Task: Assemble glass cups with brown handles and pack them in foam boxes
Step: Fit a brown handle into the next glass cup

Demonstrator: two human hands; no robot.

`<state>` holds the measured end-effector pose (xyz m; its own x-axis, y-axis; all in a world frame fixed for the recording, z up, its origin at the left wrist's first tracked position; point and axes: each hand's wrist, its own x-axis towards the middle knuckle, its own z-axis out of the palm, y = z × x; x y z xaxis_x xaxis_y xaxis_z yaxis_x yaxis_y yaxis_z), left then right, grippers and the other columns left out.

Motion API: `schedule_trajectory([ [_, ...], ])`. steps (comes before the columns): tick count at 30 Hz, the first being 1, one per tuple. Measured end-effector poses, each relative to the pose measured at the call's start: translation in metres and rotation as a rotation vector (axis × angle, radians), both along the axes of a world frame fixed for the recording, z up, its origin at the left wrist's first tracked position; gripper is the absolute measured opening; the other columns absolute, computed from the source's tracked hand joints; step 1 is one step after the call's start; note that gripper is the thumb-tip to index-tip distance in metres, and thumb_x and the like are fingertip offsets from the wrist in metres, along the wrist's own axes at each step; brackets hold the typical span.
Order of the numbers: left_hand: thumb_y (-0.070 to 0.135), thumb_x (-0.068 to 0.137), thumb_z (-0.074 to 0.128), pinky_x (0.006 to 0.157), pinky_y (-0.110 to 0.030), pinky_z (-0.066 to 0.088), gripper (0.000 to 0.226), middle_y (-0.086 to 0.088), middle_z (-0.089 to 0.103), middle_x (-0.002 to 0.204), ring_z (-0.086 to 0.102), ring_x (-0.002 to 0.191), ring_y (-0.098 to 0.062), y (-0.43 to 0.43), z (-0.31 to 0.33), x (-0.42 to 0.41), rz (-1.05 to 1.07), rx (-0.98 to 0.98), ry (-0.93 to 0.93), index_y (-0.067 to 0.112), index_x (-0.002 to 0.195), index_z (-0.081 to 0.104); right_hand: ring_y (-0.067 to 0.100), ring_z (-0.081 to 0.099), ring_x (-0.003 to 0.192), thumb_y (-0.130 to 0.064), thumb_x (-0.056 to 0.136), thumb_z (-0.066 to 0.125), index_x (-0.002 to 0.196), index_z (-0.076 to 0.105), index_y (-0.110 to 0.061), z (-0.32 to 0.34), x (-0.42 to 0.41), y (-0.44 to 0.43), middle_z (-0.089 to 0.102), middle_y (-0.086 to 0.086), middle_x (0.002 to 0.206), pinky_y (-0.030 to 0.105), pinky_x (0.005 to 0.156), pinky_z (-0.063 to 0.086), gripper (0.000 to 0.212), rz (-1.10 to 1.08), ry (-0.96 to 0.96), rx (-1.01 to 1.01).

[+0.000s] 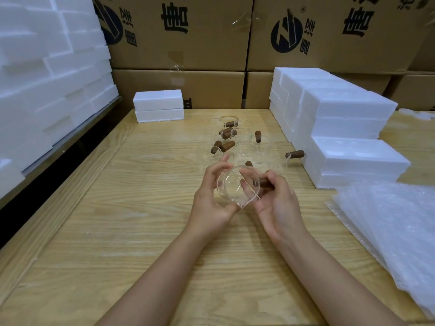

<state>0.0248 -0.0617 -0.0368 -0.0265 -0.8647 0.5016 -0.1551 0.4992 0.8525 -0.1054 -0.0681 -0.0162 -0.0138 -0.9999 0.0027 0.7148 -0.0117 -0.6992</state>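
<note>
Nearest to us, two bare forearms reach in over the wooden table. The left hand holds a clear glass cup from its left side, with the fingers curled loosely round the wall and the thumb under the lower rim. The right hand grips the brown handle that sticks out of the cup's right side. Its fingers are folded round the handle, and one fingertip shows through the glass. We see the cup held between both hands above the table, tipped on its side so that its mouth faces us. We cannot tell whether the handle is fully seated on the glass.

To the right of the hands, a pile of clear bubble wrap lies at the table's right edge.

Just beyond the hands, a cluster of more cups stands on the table, their brown handles pointing various ways. The glass is so clear that we cannot count them. Right of the cluster rises a stepped stack of white foam boxes, and one handle lies just beside its lowest step. At the far end of the table, towards the left, we see a pair of foam boxes, one on top of the other. Off the table's left side there is a tall heap of foam pieces. Behind everything stands a wall of cardboard cartons with black print.
</note>
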Motion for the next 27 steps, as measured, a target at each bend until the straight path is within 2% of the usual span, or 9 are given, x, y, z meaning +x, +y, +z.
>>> schedule_trajectory([
  [3, 0.004, 0.065, 0.079, 0.096, -0.016, 0.040, 0.068, 0.013, 0.038, 0.148, 0.046, 0.126, 0.006, -0.0012, -0.0014, 0.0007, -0.015, 0.011, 0.011, 0.031, 0.115, 0.042, 0.021, 0.068, 0.095, -0.007, 0.099, 0.037, 0.082, 0.044, -0.011, 0.0007, 0.0011, 0.0022, 0.072, 0.016, 0.098, 0.034, 0.082, 0.057, 0.019, -0.020, 0.069, -0.042],
  [5, 0.011, 0.064, 0.079, 0.099, -0.018, 0.040, 0.068, 0.019, 0.039, 0.146, 0.044, 0.129, 0.004, -0.0018, -0.0024, 0.0019, -0.026, 0.037, 0.041, 0.031, 0.116, 0.042, 0.020, 0.067, 0.097, -0.009, 0.099, 0.040, 0.082, 0.044, -0.013, 0.0009, 0.0012, 0.0033, 0.073, 0.013, 0.099, 0.035, 0.090, 0.054, 0.018, -0.024, 0.102, -0.059],
  [7, 0.014, 0.063, 0.080, 0.100, -0.021, 0.040, 0.070, 0.019, 0.043, 0.145, 0.044, 0.131, -0.001, -0.0031, -0.0030, 0.0038, -0.047, 0.074, 0.081, 0.030, 0.118, 0.041, 0.019, 0.067, 0.098, -0.011, 0.099, 0.043, 0.084, 0.046, -0.014, 0.0006, 0.0005, 0.0039, 0.073, 0.012, 0.099, 0.034, 0.091, 0.053, 0.016, -0.019, 0.117, -0.075],
  [10, 0.013, 0.061, 0.081, 0.095, -0.014, 0.039, 0.072, 0.015, 0.048, 0.141, 0.046, 0.130, -0.003, -0.0051, -0.0033, 0.0060, -0.070, 0.115, 0.132, 0.030, 0.120, 0.043, 0.017, 0.069, 0.092, -0.019, 0.094, 0.051, 0.089, 0.052, -0.013, 0.0002, -0.0010, 0.0045, 0.073, 0.007, 0.097, 0.033, 0.089, 0.054, 0.008, -0.018, 0.151, -0.099],
  [15, 0.020, 0.055, 0.086, 0.097, -0.025, 0.045, 0.074, 0.015, 0.062, 0.124, 0.058, 0.115, -0.002, -0.0031, -0.0024, 0.0051, -0.045, 0.143, 0.167, 0.029, 0.118, 0.049, 0.023, 0.067, 0.090, -0.030, 0.086, 0.057, 0.095, 0.056, -0.007, -0.0007, -0.0020, 0.0029, 0.071, 0.013, 0.097, 0.035, 0.085, 0.057, 0.025, -0.056, 0.175, -0.062],
  [18, 0.015, 0.058, 0.084, 0.102, -0.028, 0.042, 0.071, 0.009, 0.060, 0.129, 0.054, 0.122, -0.002, -0.0016, -0.0001, 0.0036, -0.022, 0.140, 0.162, 0.026, 0.120, 0.052, 0.032, 0.064, 0.103, -0.037, 0.082, 0.056, 0.109, 0.055, 0.000, -0.0019, -0.0015, 0.0024, 0.065, 0.025, 0.112, 0.040, 0.088, 0.056, 0.045, -0.061, 0.165, -0.011],
  [20, 0.019, 0.058, 0.087, 0.102, -0.024, 0.040, 0.073, 0.009, 0.060, 0.131, 0.050, 0.126, -0.001, -0.0006, 0.0011, 0.0032, -0.011, 0.149, 0.144, 0.030, 0.121, 0.052, 0.031, 0.065, 0.102, -0.039, 0.085, 0.053, 0.116, 0.052, 0.002, -0.0030, -0.0006, 0.0019, 0.068, 0.023, 0.108, 0.036, 0.081, 0.058, 0.051, -0.041, 0.143, -0.012],
  [23, 0.025, 0.056, 0.087, 0.101, -0.018, 0.041, 0.077, 0.007, 0.061, 0.130, 0.054, 0.122, 0.000, 0.0011, 0.0019, 0.0025, 0.012, 0.162, 0.151, 0.027, 0.125, 0.053, 0.029, 0.068, 0.097, -0.040, 0.087, 0.050, 0.109, 0.053, 0.000, -0.0045, -0.0020, 0.0010, 0.071, 0.019, 0.101, 0.033, 0.075, 0.059, 0.046, -0.027, 0.154, -0.026],
  [27, 0.026, 0.054, 0.085, 0.093, -0.020, 0.049, 0.071, 0.012, 0.069, 0.112, 0.065, 0.108, -0.007, -0.0001, 0.0018, 0.0031, 0.030, 0.223, 0.198, 0.019, 0.121, 0.060, 0.025, 0.071, 0.089, -0.031, 0.096, 0.046, 0.089, 0.055, -0.008, -0.0033, -0.0039, 0.0009, 0.071, 0.021, 0.098, 0.031, 0.074, 0.058, 0.025, -0.120, 0.366, -0.084],
])
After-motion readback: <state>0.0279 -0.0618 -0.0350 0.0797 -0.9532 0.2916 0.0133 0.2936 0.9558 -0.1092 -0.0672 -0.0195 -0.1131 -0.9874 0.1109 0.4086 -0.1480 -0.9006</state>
